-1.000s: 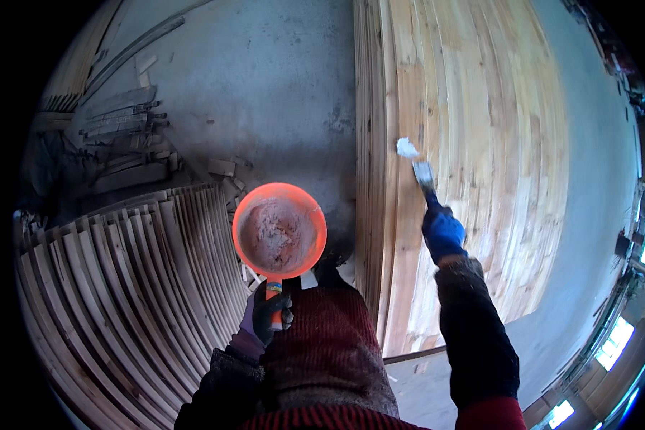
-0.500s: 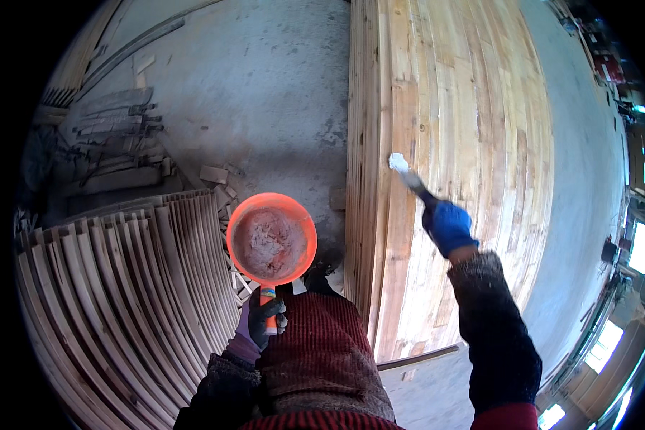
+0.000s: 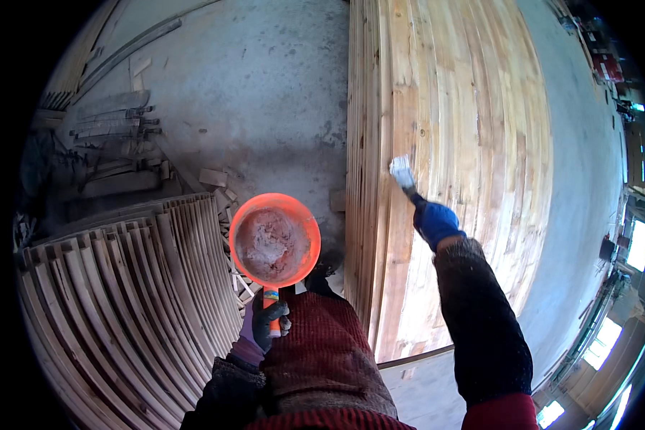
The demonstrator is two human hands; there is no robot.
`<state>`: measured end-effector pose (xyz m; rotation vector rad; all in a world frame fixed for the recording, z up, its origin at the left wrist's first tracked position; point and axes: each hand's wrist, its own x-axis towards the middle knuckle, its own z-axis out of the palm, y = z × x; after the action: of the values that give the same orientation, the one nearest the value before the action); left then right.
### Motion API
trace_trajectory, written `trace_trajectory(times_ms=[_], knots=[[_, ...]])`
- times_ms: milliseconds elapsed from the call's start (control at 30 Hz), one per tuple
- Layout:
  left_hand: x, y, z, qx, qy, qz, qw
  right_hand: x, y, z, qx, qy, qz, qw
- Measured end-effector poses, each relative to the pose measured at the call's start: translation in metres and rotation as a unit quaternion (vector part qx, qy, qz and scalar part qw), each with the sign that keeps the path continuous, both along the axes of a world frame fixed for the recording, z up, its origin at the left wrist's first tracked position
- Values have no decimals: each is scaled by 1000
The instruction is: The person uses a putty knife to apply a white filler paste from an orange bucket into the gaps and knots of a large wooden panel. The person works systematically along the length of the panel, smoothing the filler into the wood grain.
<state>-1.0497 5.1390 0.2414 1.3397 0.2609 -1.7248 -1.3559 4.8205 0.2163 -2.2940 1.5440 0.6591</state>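
Note:
My gloved left hand (image 3: 266, 326) is closed around the short handle of an orange dipper (image 3: 314, 244), held level in front of my body. Pale pinkish-white paste (image 3: 269, 245) lies inside the dipper, lumpy in the middle and smeared up the wall. In a blue glove, my right hand (image 3: 437, 223) grips a putty knife (image 3: 403, 174) with white paste on its blade. The blade is over the left part of a long panel of joined wooden strips (image 3: 466, 143); whether it touches the wood is hard to tell. Whitish streaks run along several seams.
On the left, a row of curved-looking wooden boards (image 3: 122, 279) stands close to my left arm. Wood offcuts (image 3: 213, 177) lie on the concrete floor (image 3: 272, 86) behind it. Dark stacked pieces (image 3: 115, 132) sit farther left. Windows and shop clutter line the far right.
My right hand has shifted a little left and nearer me, turning the putty knife more upright. The white paste now looks spread across the blade. The dipper has barely moved.

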Motion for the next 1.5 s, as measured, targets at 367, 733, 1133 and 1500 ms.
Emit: trace_trajectory(times_ms=[367,733,1133,1500], knots=[[23,-9,-7,-1,3,7,1000,38,-28,22,140,-151,-151,967],[44,-11,-20,30,25,31,999,87,-131,46,55,-214,-226,949],[47,-32,-12,23,19,23,999,36,36,43,29,13,-30,999],[48,-39,-18,13,29,-53,998,1,59,42,-19,-42,-67,997]])
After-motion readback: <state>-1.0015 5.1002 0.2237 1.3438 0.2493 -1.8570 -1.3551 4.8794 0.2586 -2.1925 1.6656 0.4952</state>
